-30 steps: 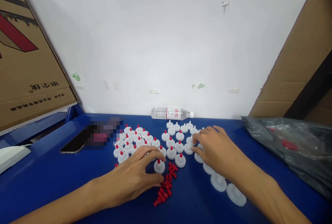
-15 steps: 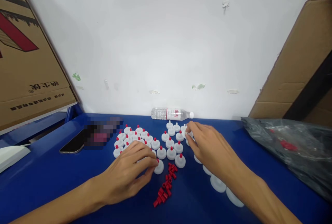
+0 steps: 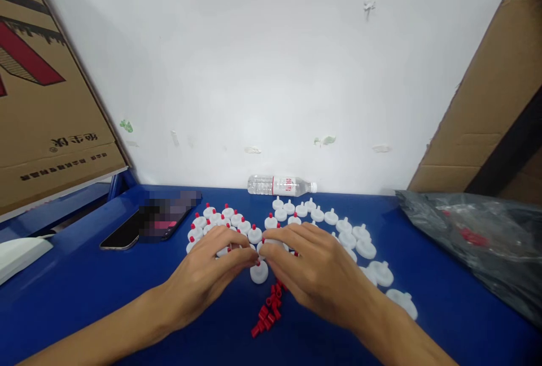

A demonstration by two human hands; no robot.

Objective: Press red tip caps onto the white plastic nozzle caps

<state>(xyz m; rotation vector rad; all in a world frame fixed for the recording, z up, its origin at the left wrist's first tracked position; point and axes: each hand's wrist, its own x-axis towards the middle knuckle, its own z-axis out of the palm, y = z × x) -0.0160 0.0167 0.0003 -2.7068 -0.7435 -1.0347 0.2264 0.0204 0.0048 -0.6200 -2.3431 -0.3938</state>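
My left hand (image 3: 214, 261) is curled over the left cluster of white round caps, its thumb and forefinger close together; whatever they pinch is hidden. Beside it my right hand (image 3: 311, 258) bends inward, fingertips almost meeting those of the left and also hiding what they grip. Just below both sets of fingertips stands a white cap with a red tip (image 3: 259, 272). Several more red-tipped white caps (image 3: 254, 235) are grouped behind the hands. Small red tips (image 3: 265, 318) lie loose in a pile in front, partly covered by my right hand.
White caps without red tips (image 3: 366, 248) spread along the right. A water bottle (image 3: 279, 185) lies against the wall. Phones (image 3: 122, 233) rest at left, near a white device (image 3: 21, 256). A grey plastic bag (image 3: 474, 242) is at right; cardboard (image 3: 51, 89) stands at left.
My right hand has moved left and nearer, from the far white caps to beside my left hand. More plain caps at right are uncovered. My left hand has shifted slightly off the front cap.
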